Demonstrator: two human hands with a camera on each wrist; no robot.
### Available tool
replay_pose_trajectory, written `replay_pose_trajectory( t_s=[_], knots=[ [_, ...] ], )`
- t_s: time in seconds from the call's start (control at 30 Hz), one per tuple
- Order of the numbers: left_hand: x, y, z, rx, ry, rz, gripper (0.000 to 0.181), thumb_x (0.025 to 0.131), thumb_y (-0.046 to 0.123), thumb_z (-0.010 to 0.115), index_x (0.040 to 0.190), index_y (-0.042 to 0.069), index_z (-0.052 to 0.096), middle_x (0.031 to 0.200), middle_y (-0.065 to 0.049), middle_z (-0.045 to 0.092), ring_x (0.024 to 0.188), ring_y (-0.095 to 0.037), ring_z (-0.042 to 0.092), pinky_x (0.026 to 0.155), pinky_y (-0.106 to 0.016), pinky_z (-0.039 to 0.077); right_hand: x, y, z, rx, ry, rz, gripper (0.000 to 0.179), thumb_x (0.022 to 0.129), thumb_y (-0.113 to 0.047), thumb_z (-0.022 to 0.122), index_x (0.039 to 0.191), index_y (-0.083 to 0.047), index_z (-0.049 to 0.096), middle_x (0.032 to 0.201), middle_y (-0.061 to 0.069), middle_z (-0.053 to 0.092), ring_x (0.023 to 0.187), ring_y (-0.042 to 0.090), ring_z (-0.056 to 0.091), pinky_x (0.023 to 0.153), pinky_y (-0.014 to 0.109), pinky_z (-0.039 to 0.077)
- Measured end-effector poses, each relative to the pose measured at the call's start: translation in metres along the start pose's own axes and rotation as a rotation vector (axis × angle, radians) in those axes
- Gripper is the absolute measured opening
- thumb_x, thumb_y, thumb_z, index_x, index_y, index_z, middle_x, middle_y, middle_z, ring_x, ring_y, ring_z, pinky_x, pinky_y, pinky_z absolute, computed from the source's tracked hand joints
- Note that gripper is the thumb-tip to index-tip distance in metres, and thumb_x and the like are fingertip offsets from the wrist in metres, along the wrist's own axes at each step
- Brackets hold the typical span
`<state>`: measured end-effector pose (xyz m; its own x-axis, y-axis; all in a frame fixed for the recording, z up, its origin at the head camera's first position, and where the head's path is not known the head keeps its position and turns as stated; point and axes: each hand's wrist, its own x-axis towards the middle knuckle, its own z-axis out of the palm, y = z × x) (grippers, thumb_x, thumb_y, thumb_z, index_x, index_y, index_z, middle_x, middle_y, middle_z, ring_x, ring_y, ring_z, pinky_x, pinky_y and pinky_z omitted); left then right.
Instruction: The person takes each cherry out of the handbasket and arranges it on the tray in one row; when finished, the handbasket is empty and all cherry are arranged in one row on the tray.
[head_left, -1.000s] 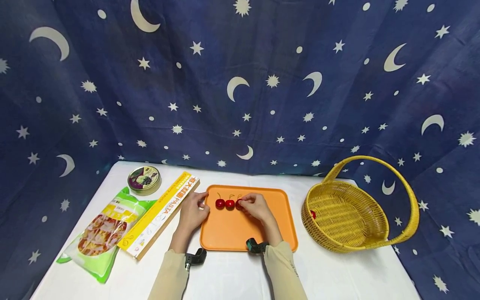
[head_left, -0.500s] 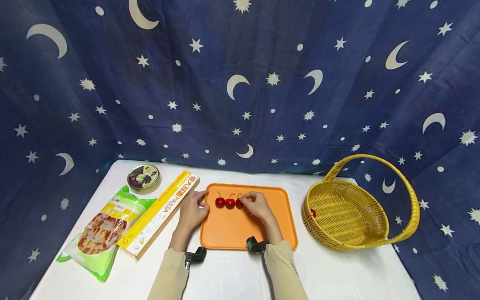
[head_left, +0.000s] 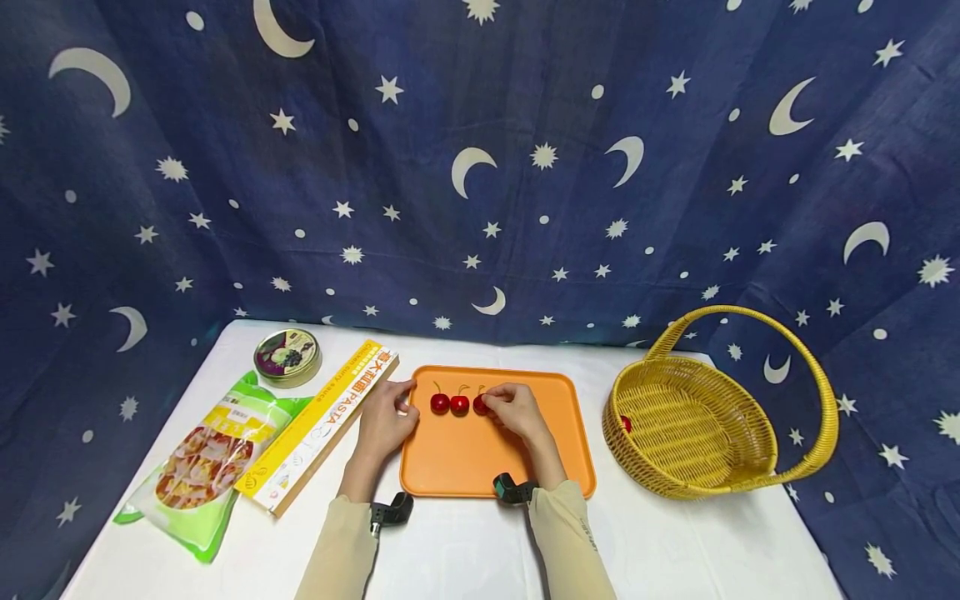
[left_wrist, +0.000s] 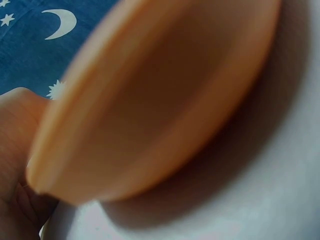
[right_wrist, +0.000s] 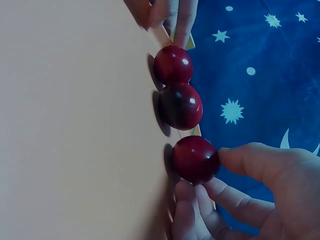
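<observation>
On an orange tray lie red cherries with stems, set side by side: a left cherry, a middle cherry and a right cherry. My right hand pinches the right cherry between thumb and fingers, which cover part of it in the head view. From the right wrist, a small gap shows between this cherry and the middle cherry. My left hand holds the tray's left rim. The rim fills much of the left wrist view, blurred.
A yellow wicker basket with a tall handle stands at right, something red inside its left wall. Left of the tray lie a pasta box, a green food bag and a round tin. A starry blue curtain hangs behind.
The right cherry, in my right hand's pinch, has shifted slightly rightward, away from the middle cherry. My left hand stays at the tray's rim. The head view has tilted a little.
</observation>
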<state>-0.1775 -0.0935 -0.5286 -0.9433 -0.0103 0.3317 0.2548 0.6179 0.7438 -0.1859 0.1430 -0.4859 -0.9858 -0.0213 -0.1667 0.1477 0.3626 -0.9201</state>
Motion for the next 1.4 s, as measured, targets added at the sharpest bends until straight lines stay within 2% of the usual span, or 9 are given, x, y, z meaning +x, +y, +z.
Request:
replay_pose_trajectory(
  t_s=[0.3,0.53,0.6,0.8,0.83,1.27,1.4],
  knots=[
    [0.0003,0.0013,-0.0007,-0.003,-0.025,-0.026,0.047,0.072,0.003,0.069,0.119,0.0,0.069,0.096,-0.014,0.062,0.072,-0.02,0.056,0.069,-0.035,0.042,0.0013,0.0011,0.0013,-0.012,0.0,-0.019,0.018,0.09,-0.005,0.065,0.101,0.01,0.068,0.079,0.012,0.068,0.065,0.017,0.064,0.059,0.026,0.052],
    [0.0009,0.0008,-0.0001,-0.002,-0.018,-0.013,0.047,0.072,0.002,0.069,0.119,0.0,0.069,0.097,-0.014,0.062,0.071,-0.019,0.058,0.069,-0.035,0.044,0.0027,0.0023,0.0009,0.001,0.015,-0.012,0.018,0.09,-0.005,0.066,0.102,0.008,0.068,0.082,0.013,0.069,0.066,0.018,0.066,0.059,0.027,0.053],
    [0.0011,0.0011,-0.0003,-0.005,-0.02,-0.013,0.047,0.072,0.002,0.069,0.119,0.0,0.069,0.098,-0.015,0.063,0.071,-0.019,0.059,0.069,-0.035,0.045,-0.0016,-0.0038,-0.0003,0.002,0.012,-0.023,0.019,0.089,-0.005,0.066,0.102,0.01,0.067,0.083,0.016,0.069,0.067,0.023,0.067,0.061,0.031,0.055],
    [0.0008,0.0015,-0.0004,-0.011,-0.025,-0.017,0.048,0.072,0.002,0.069,0.12,0.0,0.069,0.098,-0.015,0.062,0.072,-0.019,0.058,0.07,-0.035,0.045,-0.0017,-0.0046,0.0011,-0.005,0.01,-0.038,0.02,0.085,-0.004,0.072,0.099,0.01,0.068,0.081,0.016,0.07,0.064,0.025,0.067,0.057,0.029,0.052],
    [0.0006,0.0013,-0.0003,-0.011,-0.024,-0.016,0.048,0.072,0.002,0.069,0.12,0.0,0.069,0.098,-0.015,0.062,0.072,-0.02,0.058,0.07,-0.035,0.045,0.0022,0.0013,0.0024,-0.009,0.014,-0.039,0.02,0.084,-0.005,0.073,0.098,0.009,0.069,0.08,0.013,0.07,0.063,0.02,0.066,0.055,0.026,0.051],
    [-0.0001,0.0001,0.0003,-0.01,-0.014,-0.004,0.047,0.072,0.003,0.069,0.119,0.0,0.07,0.098,-0.015,0.064,0.074,-0.021,0.057,0.071,-0.036,0.045,-0.0001,-0.0003,0.0035,-0.062,-0.009,-0.038,0.018,0.084,-0.005,0.073,0.098,0.006,0.071,0.078,0.009,0.069,0.06,0.017,0.062,0.052,0.022,0.047],
    [-0.0001,-0.0004,0.0003,-0.005,-0.014,-0.008,0.047,0.072,0.003,0.069,0.119,0.0,0.07,0.099,-0.015,0.064,0.074,-0.02,0.057,0.071,-0.036,0.045,-0.0004,0.0002,0.0031,-0.059,-0.015,-0.04,0.019,0.085,-0.007,0.072,0.1,0.006,0.07,0.081,0.01,0.07,0.061,0.018,0.063,0.054,0.024,0.049]
  ],
)
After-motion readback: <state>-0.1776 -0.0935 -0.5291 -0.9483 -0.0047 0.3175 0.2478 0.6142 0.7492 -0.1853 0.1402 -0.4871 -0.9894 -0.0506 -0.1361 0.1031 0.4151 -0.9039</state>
